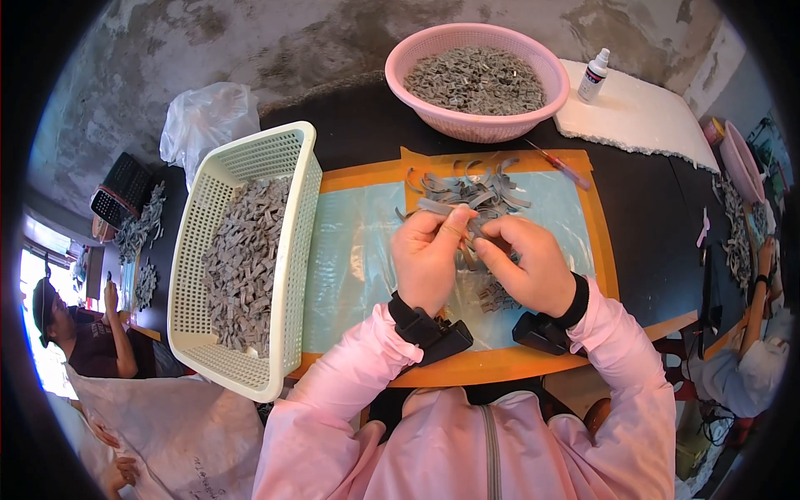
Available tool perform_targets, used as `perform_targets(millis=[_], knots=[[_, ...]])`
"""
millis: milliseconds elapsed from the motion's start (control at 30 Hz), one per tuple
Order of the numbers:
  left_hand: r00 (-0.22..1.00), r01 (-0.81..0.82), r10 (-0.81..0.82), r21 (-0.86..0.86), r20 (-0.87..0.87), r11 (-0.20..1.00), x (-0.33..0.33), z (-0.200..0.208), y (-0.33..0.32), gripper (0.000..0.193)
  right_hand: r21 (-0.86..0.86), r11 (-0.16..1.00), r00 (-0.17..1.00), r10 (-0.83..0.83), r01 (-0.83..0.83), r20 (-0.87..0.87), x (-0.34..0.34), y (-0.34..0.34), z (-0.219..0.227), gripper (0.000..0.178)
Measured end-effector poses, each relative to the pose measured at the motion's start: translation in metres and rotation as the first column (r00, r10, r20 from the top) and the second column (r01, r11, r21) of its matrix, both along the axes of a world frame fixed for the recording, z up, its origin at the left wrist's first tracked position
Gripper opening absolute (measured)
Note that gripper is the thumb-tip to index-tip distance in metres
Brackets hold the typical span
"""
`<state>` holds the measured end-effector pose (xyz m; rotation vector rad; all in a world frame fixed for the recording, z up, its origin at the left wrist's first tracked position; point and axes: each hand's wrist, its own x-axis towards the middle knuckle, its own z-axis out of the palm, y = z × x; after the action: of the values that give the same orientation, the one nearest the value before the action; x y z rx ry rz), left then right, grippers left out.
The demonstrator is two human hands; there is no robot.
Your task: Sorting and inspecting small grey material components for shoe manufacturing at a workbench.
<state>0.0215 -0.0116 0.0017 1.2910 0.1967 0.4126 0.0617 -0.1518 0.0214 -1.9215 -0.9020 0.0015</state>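
Pinched between the thumb and fingers of my left hand (427, 260) is a thin grey strip (435, 207), its flat end sticking out to the left. My right hand (535, 260) is curled close beside it, thumb and forefinger meeting near the strips; what lies in its fingertips is too small to make out. Just beyond both hands, a loose heap of curved grey strips (500, 190) lies on the blue sheet (350, 250). Under my right hand is a small pile of short grey pieces (495, 297).
A pale green basket (296, 250) of short grey pieces stands left. At the back are a pink basket (477, 132) of similar pieces, a screwdriver-like tool (567, 168), and a white bottle (593, 77) on a foam board (642, 112). People (83, 329) work at both sides.
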Motion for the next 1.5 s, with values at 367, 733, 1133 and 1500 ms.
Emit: perform_targets(millis=[367,733,1133,1500], knots=[[0.954,0.264,-0.296,-0.313,-0.058,0.912,0.001,-0.003,0.001,0.017,0.035,0.988,0.966,0.136,-0.147,0.218,0.012,-0.001,-0.006,0.008],[0.95,0.224,-0.309,-0.797,0.049,0.561,0.013,-0.006,0.024,0.016,0.144,0.907,0.838,0.292,-0.395,0.46,-0.004,0.015,-0.012,0.007],[0.902,0.253,-0.387,-0.493,-0.19,0.833,0.023,-0.008,0.045,0.034,-0.356,0.899,0.956,0.176,-0.254,-0.236,0.035,-0.027,0.013,0.018],[0.885,0.394,-0.418,-0.146,-0.208,0.907,0.009,0.004,0.027,0.018,-0.515,0.754,0.913,0.352,-0.408,-0.208,0.03,-0.029,0.005,0.017]])
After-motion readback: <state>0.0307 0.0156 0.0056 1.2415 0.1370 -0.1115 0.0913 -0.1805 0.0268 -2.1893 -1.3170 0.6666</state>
